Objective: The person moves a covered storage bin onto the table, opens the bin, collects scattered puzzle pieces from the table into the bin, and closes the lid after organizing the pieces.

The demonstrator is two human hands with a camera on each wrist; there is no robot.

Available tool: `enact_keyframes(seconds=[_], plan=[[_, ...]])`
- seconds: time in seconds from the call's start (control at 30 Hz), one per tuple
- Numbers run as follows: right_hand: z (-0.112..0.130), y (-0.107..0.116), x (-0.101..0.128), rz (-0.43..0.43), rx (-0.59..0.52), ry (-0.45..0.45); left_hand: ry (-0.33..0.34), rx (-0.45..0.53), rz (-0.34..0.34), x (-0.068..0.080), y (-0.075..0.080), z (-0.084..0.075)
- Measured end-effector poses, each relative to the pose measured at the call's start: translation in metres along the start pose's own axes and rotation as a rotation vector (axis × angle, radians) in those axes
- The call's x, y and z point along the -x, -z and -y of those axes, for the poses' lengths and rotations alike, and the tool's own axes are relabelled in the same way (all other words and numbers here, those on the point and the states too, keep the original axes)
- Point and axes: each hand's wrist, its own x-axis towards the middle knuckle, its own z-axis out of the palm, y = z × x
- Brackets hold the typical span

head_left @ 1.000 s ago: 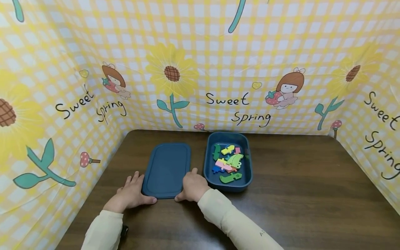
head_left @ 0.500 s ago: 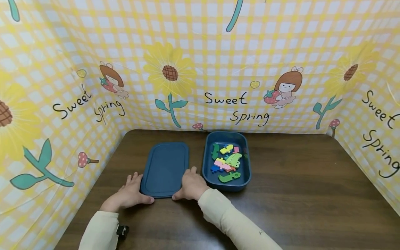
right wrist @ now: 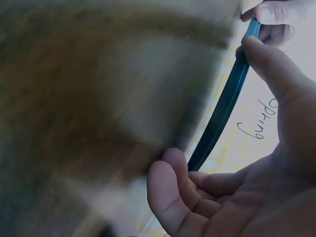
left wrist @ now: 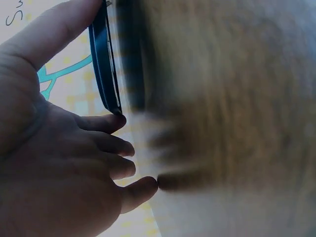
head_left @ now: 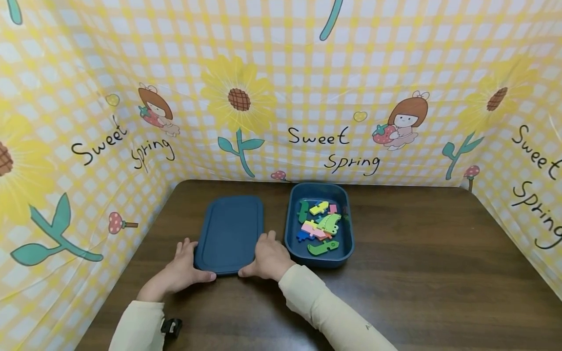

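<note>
Yellow gingham cloth printed with sunflowers was hung around a dark wooden table [head_left: 417, 273]. On it, a flat blue lid [head_left: 229, 233] lay just left of an open blue box [head_left: 319, 226] of coloured puzzle pieces [head_left: 321, 225]. The lid's near corners were pinched from both sides, thumbs along its front edge: the left hand [head_left: 181, 270] at the left corner, the right hand [head_left: 267, 257] at the right. Such an even two-sided grip was probably taken to keep the lid level.

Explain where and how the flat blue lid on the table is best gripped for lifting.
Probably by the near corners of the blue lid, one from each side, as the left hand and right hand do. It lies flat and thin, so fingers must hook under its rim with thumbs along the near edge.
</note>
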Motion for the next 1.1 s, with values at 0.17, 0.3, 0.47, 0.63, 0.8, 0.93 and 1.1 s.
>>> enact_keyframes(seconds=[0.17,0.3,0.47,0.63,0.8,0.93,1.1], plan=[[0.003,0.004,0.001,-0.015,0.007,0.000,-0.017,-0.018,-0.045,0.003,0.001,-0.002],[0.008,0.008,0.001,-0.039,0.013,0.014,-0.041,-0.018,-0.086,0.006,0.003,-0.003],[0.011,0.012,0.003,-0.056,0.019,0.022,-0.053,0.010,-0.097,0.011,0.006,-0.003],[0.012,0.017,0.007,-0.086,0.026,0.039,-0.073,0.029,-0.111,0.015,0.008,-0.006],[0.010,0.030,0.014,-0.131,-0.002,0.077,-0.099,0.055,-0.121,0.017,0.012,-0.014],[0.009,0.040,0.020,-0.157,-0.030,0.095,-0.110,0.076,-0.123,0.018,0.014,-0.021],[0.005,0.049,0.025,-0.193,-0.043,0.104,-0.121,0.073,-0.128,0.018,0.014,-0.031]])
